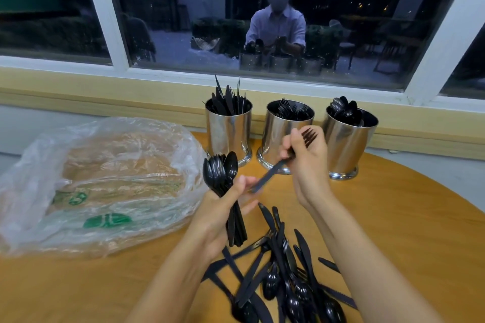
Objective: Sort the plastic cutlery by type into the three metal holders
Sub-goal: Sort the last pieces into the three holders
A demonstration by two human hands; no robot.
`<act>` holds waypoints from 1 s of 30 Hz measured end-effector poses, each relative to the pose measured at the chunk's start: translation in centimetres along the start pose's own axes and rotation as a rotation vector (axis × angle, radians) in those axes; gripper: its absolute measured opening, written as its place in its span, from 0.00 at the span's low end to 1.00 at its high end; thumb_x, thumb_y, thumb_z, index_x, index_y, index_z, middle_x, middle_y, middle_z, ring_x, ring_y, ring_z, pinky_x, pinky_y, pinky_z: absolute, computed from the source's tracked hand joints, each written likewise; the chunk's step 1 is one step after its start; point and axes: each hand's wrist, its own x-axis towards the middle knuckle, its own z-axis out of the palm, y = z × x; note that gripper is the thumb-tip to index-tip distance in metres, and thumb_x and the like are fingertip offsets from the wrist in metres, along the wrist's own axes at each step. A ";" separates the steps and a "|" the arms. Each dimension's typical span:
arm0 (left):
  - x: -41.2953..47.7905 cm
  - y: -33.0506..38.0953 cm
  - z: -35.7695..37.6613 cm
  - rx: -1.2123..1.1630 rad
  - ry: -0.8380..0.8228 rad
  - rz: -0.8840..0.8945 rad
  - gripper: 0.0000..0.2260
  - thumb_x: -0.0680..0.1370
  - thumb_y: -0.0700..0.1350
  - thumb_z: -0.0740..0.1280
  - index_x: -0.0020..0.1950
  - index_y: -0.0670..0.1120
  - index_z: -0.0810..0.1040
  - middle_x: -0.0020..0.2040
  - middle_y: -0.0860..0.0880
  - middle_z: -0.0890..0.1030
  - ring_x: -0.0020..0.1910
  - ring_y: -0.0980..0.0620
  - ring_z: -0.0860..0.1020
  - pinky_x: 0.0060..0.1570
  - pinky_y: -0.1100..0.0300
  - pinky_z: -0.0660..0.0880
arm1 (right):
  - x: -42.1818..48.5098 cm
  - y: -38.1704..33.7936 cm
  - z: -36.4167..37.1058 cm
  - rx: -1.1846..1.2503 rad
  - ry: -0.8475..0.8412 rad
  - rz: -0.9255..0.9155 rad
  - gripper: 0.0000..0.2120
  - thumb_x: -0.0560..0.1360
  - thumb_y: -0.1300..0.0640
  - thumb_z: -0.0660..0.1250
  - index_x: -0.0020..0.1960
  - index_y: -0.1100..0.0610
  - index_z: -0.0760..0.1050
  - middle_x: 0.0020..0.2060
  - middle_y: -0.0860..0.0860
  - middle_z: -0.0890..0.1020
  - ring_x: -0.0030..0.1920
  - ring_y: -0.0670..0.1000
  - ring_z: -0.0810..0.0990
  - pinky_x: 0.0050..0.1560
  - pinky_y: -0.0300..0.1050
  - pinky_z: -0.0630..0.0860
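Three shiny metal holders stand in a row by the window: the left holder (pixel 228 136) has black knives, the middle holder (pixel 278 136) forks, the right holder (pixel 350 144) spoons. My left hand (pixel 223 207) grips a bundle of black spoons (pixel 221 173), bowls up. My right hand (pixel 309 157) holds a black fork (pixel 308 136) in front of the middle holder, tines pointing up and right. A loose pile of black cutlery (pixel 283 270) lies on the wooden table (pixel 406 217) between my forearms.
A crumpled clear plastic bag (pixel 99 183) with brown paper packaging inside lies on the left of the table. A window with a white frame (pixel 105 21) and a yellow sill runs behind the holders. The table's curved edge passes at the right.
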 end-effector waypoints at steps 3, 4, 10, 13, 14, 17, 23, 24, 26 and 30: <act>0.2 0.0 -0.1 0.086 -0.002 -0.013 0.16 0.73 0.51 0.68 0.51 0.40 0.81 0.43 0.48 0.85 0.38 0.51 0.83 0.41 0.60 0.79 | 0.6 -0.3 0.0 -0.185 -0.103 0.047 0.06 0.81 0.58 0.61 0.50 0.61 0.70 0.32 0.50 0.74 0.24 0.43 0.64 0.24 0.35 0.63; 0.2 0.0 -0.1 0.110 -0.019 -0.024 0.16 0.73 0.52 0.68 0.50 0.40 0.81 0.37 0.49 0.82 0.31 0.54 0.77 0.34 0.63 0.76 | 0.7 -0.4 0.1 -0.292 -0.190 0.098 0.08 0.79 0.55 0.65 0.51 0.60 0.73 0.33 0.53 0.76 0.24 0.43 0.64 0.23 0.35 0.62; 0.5 0.2 -0.4 0.088 -0.265 -0.153 0.15 0.72 0.50 0.73 0.48 0.39 0.79 0.28 0.50 0.68 0.23 0.58 0.61 0.24 0.66 0.62 | 0.5 -0.3 0.5 -0.446 -0.702 0.354 0.10 0.76 0.58 0.71 0.57 0.55 0.81 0.30 0.52 0.77 0.26 0.49 0.67 0.24 0.35 0.62; 0.7 0.2 0.1 0.112 -0.180 -0.095 0.13 0.71 0.48 0.75 0.43 0.41 0.76 0.28 0.50 0.70 0.24 0.57 0.65 0.26 0.65 0.66 | 0.3 0.7 1.0 -0.457 -0.496 0.306 0.04 0.73 0.61 0.73 0.47 0.59 0.82 0.27 0.49 0.76 0.26 0.47 0.68 0.24 0.35 0.61; 0.9 0.1 0.2 0.185 -0.099 -0.041 0.11 0.72 0.47 0.74 0.41 0.42 0.76 0.28 0.50 0.72 0.24 0.56 0.69 0.27 0.64 0.69 | 0.3 1.1 1.0 -0.454 -0.421 0.287 0.04 0.73 0.62 0.74 0.46 0.61 0.82 0.27 0.47 0.77 0.25 0.45 0.69 0.24 0.33 0.62; 1.3 -0.4 0.2 0.517 0.058 0.150 0.06 0.77 0.45 0.71 0.44 0.44 0.79 0.30 0.51 0.80 0.30 0.52 0.79 0.36 0.59 0.77 | 0.5 1.8 0.9 -0.523 -0.257 0.190 0.05 0.72 0.62 0.74 0.43 0.65 0.81 0.31 0.52 0.82 0.27 0.41 0.77 0.28 0.34 0.71; 0.8 -0.7 -0.4 0.457 -0.001 0.117 0.11 0.80 0.48 0.65 0.51 0.41 0.80 0.38 0.45 0.84 0.27 0.53 0.74 0.29 0.63 0.71 | 1.1 2.4 -0.3 -0.493 -0.120 0.198 0.13 0.72 0.55 0.74 0.42 0.65 0.79 0.28 0.50 0.76 0.24 0.43 0.70 0.25 0.36 0.65; 0.9 -0.7 -0.4 0.392 0.001 0.108 0.11 0.80 0.47 0.65 0.54 0.41 0.80 0.40 0.42 0.84 0.26 0.53 0.72 0.28 0.63 0.70 | 1.1 2.3 -0.6 -0.426 -0.146 0.246 0.14 0.74 0.54 0.73 0.44 0.66 0.79 0.26 0.49 0.72 0.23 0.43 0.65 0.25 0.36 0.62; 1.1 -0.9 -0.4 0.296 0.005 0.091 0.12 0.79 0.47 0.66 0.59 0.41 0.78 0.41 0.45 0.84 0.26 0.54 0.69 0.27 0.63 0.68 | 1.2 2.0 -1.1 -0.301 -0.219 0.326 0.14 0.76 0.53 0.70 0.48 0.66 0.79 0.24 0.47 0.66 0.23 0.44 0.60 0.25 0.37 0.58; 1.3 -0.7 -0.2 0.268 -0.003 0.086 0.14 0.79 0.49 0.64 0.60 0.42 0.77 0.44 0.46 0.86 0.26 0.54 0.71 0.26 0.64 0.69 | 1.9 1.6 -2.0 -0.221 -0.302 0.385 0.06 0.78 0.58 0.68 0.49 0.60 0.79 0.25 0.45 0.68 0.23 0.43 0.60 0.24 0.36 0.57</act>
